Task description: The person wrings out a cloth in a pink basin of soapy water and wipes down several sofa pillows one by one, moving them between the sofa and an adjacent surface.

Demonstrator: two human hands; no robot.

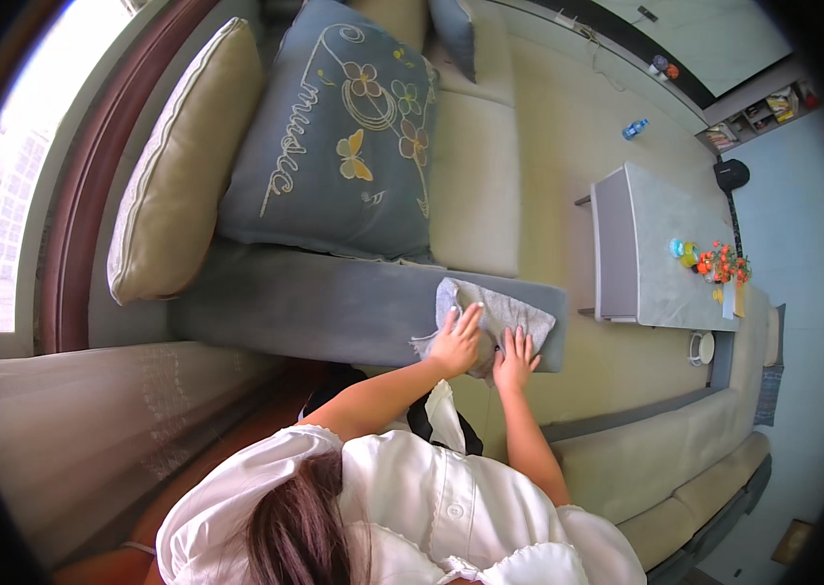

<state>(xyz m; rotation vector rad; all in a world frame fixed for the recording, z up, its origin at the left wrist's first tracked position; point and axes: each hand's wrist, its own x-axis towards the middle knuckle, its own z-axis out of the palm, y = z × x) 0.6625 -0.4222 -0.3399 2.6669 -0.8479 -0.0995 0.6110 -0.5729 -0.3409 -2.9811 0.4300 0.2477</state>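
A light grey cloth (510, 311) lies partly bunched on the end of the grey sofa armrest (309, 303). My left hand (458, 342) rests on the cloth's left part with fingers spread. Just to the right, my right hand (516, 360) lies on its lower edge, fingers apart and pointing away from me. Neither hand is closed around the cloth. Part of it hangs over the armrest's near edge between my hands.
A blue embroidered cushion (339, 139) and a beige cushion (189, 161) lean beyond the armrest. At right stands a marble-topped coffee table (675, 219) with red flowers (724, 263). A blue bottle (635, 129) is on the floor; a sheer curtain (112, 417) hangs at left.
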